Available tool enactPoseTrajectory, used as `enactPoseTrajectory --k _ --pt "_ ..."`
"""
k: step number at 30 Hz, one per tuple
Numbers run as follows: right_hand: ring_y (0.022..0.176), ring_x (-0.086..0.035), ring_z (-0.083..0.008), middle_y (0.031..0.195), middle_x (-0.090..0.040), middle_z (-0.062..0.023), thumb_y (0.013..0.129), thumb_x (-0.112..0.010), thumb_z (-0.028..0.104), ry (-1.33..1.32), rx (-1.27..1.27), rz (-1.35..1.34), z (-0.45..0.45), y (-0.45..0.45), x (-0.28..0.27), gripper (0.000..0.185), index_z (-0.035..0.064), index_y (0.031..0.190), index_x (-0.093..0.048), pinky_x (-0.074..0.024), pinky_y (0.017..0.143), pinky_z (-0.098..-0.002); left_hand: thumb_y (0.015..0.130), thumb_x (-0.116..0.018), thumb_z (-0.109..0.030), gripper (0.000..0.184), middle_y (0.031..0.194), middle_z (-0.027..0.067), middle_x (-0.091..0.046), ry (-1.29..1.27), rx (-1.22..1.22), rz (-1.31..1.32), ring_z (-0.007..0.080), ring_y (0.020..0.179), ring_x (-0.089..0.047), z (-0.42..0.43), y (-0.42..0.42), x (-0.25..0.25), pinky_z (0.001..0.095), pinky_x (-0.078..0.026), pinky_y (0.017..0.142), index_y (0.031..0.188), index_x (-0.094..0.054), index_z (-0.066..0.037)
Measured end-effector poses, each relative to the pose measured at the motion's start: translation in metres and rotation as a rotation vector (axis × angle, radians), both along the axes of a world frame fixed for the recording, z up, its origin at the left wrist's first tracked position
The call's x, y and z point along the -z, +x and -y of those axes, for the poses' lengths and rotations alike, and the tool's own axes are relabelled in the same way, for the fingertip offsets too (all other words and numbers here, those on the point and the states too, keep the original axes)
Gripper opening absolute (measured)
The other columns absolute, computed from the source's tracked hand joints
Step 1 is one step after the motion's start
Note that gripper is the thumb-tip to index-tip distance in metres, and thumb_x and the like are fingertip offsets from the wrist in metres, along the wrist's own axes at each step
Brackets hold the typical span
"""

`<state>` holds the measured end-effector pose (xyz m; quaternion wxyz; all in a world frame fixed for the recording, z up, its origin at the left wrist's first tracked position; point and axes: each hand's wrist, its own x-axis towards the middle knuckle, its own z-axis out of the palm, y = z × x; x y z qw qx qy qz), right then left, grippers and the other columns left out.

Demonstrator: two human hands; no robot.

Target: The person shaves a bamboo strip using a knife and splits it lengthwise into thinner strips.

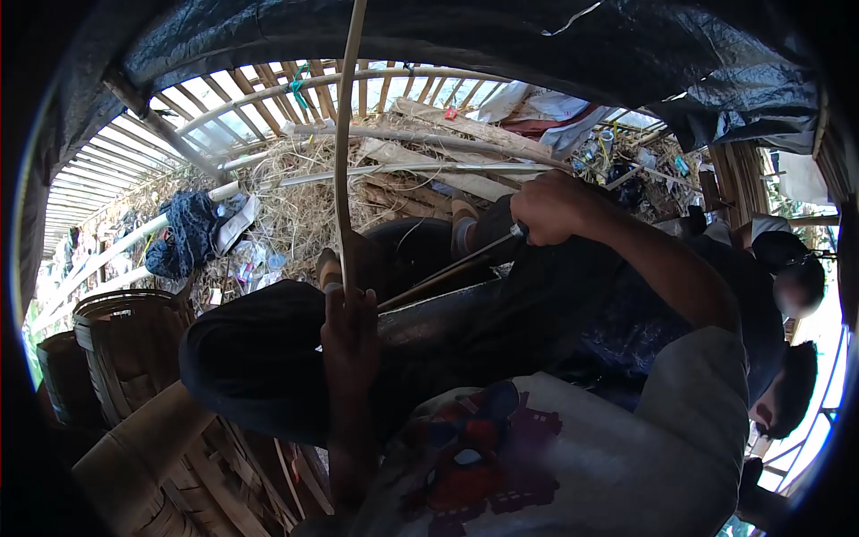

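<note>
My left hand [351, 333] is closed around a long, thin bamboo strip [344, 152] that rises almost upright out of the top of the view. Farther forward and to the right, my right hand [557, 209] makes a fist round the handle of what looks like a knife [517, 231]; a metallic collar shows beside the fingers. A thin pale length [447, 270] runs between the two hands; whether it is blade or bamboo I cannot tell. Beneath it, a flat greyish piece [438, 315] lies across my dark-trousered lap.
Woven bamboo baskets [125, 336] and a thick bamboo pole [143, 447] stand at left. Fibrous shavings [300, 197], poles and a dark patterned cloth [186, 234] lie ahead, before a slatted wall [259, 98]. Dark sheeting [429, 31] hangs overhead. Other people [792, 268] are at right.
</note>
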<state>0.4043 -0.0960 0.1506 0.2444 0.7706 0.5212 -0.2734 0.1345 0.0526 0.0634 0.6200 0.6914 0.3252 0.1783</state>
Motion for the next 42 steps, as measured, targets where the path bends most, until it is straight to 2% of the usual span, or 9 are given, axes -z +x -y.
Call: enactPoseTrajectory --k 4,7,11,17,19,27,32,36,42 --pt "0.082 -0.065 -0.0296 0.081 -0.066 -0.0153 0.065 -0.069 0.022 0.211 0.129 0.011 -0.004 0.027 0.007 0.024 0.0070 0.084 -0.069 -0.0504 0.071 -0.0415 0.092 -0.055 -0.017 0.015 0.062 0.0060 -0.049 0.006 0.017 -0.025 0.0085 0.056 -0.046 -0.001 -0.002 -0.005 0.0273 -0.038 0.051 0.091 -0.046 -0.004" --pt "0.083 -0.064 -0.0316 0.083 -0.066 -0.0154 0.070 -0.063 0.016 0.336 0.186 0.306 -0.014 0.060 0.001 0.029 0.0080 0.096 -0.068 -0.0504 0.071 -0.0422 0.092 -0.055 -0.017 0.015 0.060 0.0066 -0.049 0.021 0.015 -0.016 0.0092 0.054 -0.047 0.000 -0.002 -0.005 0.0284 -0.037 0.050 0.092 -0.047 -0.004" --pt "0.087 -0.063 -0.0324 0.090 -0.066 -0.0161 0.072 -0.067 0.026 0.430 0.215 0.458 -0.010 0.098 -0.001 0.035 0.0110 0.104 -0.066 -0.0491 0.078 -0.0422 0.092 -0.056 -0.018 0.016 0.060 0.0084 -0.050 0.079 0.008 -0.022 0.0099 0.054 -0.048 0.001 0.000 -0.008 0.0291 -0.037 0.049 0.093 -0.048 -0.004" --pt "0.093 -0.062 -0.0310 0.096 -0.066 -0.0147 0.065 -0.074 0.045 0.331 0.309 0.088 0.003 0.069 -0.002 0.056 0.0077 0.106 -0.064 -0.0480 0.080 -0.0404 0.091 -0.056 -0.019 0.017 0.061 0.0099 -0.052 0.063 0.028 -0.087 0.0120 0.052 -0.050 0.003 0.002 -0.011 0.0301 -0.037 0.048 0.095 -0.048 -0.004" --pt "0.093 -0.063 -0.0302 0.095 -0.066 -0.0129 0.061 -0.075 0.050 0.068 0.238 0.026 -0.008 0.045 -0.018 0.062 0.0073 0.105 -0.065 -0.0483 0.080 -0.0398 0.091 -0.056 -0.018 0.017 0.060 0.0101 -0.052 0.080 0.028 -0.069 0.0132 0.051 -0.051 0.004 0.004 -0.010 0.0305 -0.037 0.048 0.096 -0.048 -0.004" --pt "0.088 -0.064 -0.0289 0.091 -0.067 -0.0135 0.066 -0.073 0.051 0.002 0.037 0.109 -0.001 0.059 0.021 0.058 0.0068 0.104 -0.065 -0.0484 0.077 -0.0406 0.091 -0.056 -0.020 0.019 0.060 0.0120 -0.052 0.121 0.079 -0.097 0.0174 0.051 -0.053 0.006 0.007 -0.011 0.0328 -0.038 0.048 0.097 -0.047 -0.003" --pt "0.077 -0.064 -0.0203 0.078 -0.066 -0.0106 0.083 -0.060 0.043 0.056 0.614 -0.216 0.022 0.127 0.027 0.041 0.0040 0.091 -0.069 -0.0471 0.069 -0.0353 0.091 -0.056 -0.020 0.019 0.060 0.0127 -0.052 0.093 0.081 -0.113 0.0175 0.052 -0.054 0.009 0.007 -0.015 0.0321 -0.039 0.049 0.097 -0.047 -0.003" --pt "0.069 -0.061 -0.0144 0.074 -0.064 -0.0058 0.085 -0.058 0.043 0.311 0.767 -0.284 0.068 0.128 0.118 0.039 0.0047 0.090 -0.067 -0.0459 0.063 -0.0330 0.092 -0.056 -0.019 0.018 0.062 0.0131 -0.053 0.103 0.071 -0.084 0.0163 0.053 -0.055 0.008 0.010 -0.014 0.0303 -0.039 0.049 0.096 -0.048 -0.003" --pt "0.068 -0.061 -0.0141 0.073 -0.063 -0.0054 0.085 -0.058 0.042 0.574 0.972 -0.568 0.026 -0.015 0.250 0.038 0.0048 0.090 -0.066 -0.0454 0.062 -0.0328 0.092 -0.055 -0.019 0.017 0.061 0.0124 -0.053 0.082 0.068 -0.130 0.0172 0.051 -0.055 0.005 0.012 -0.016 0.0310 -0.038 0.048 0.097 -0.048 -0.004"
